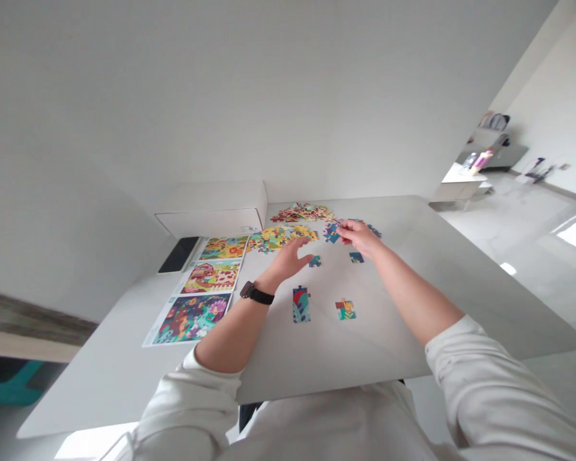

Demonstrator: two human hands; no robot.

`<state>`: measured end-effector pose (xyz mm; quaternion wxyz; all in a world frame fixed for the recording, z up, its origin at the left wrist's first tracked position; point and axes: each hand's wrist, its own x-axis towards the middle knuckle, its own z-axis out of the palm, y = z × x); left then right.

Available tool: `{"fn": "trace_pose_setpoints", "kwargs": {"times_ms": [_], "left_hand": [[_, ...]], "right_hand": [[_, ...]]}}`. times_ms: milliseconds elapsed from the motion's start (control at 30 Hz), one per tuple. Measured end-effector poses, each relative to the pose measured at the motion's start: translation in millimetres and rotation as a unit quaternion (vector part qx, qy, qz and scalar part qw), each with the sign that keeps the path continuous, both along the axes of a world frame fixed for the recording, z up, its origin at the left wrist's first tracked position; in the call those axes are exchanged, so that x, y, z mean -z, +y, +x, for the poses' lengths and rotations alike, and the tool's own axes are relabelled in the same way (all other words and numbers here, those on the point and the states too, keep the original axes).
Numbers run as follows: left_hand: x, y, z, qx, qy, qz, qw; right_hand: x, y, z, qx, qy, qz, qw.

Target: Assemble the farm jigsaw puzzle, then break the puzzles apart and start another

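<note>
My right hand (362, 235) pinches a blue and purple puzzle piece (331, 232) at the back of the table, beside other dark blue pieces partly hidden behind the hand. My left hand (290, 259) hovers with its thumb apart from the fingers and nothing visible between them. Close to that thumb lies a small blue puzzle piece (315, 261). Another dark blue piece (356, 257) lies below my right hand. Nearer to me are a joined red and blue section (301, 304) and an orange, yellow and teal piece (346, 309).
Behind my left hand are a pile of yellow pieces (283, 235) and a pile of red pieces (303, 212). To the left lie a sheet of three printed pictures (234, 306) and a black phone (178, 254). A white box (211, 221) stands against the wall.
</note>
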<state>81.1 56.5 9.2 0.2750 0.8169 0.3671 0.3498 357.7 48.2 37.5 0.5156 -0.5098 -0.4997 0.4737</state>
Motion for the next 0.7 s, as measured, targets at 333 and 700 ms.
{"fn": "trace_pose_setpoints", "kwargs": {"times_ms": [333,700], "left_hand": [[3.6,-29,23,0.057,-0.251,-0.215,0.942],[27.8,-27,25,-0.013,-0.315,-0.26,0.913]], "right_hand": [[26.8,-60,-53,0.015,0.18,-0.075,0.981],[35.9,-68,-63,-0.031,0.119,-0.078,0.989]]}}
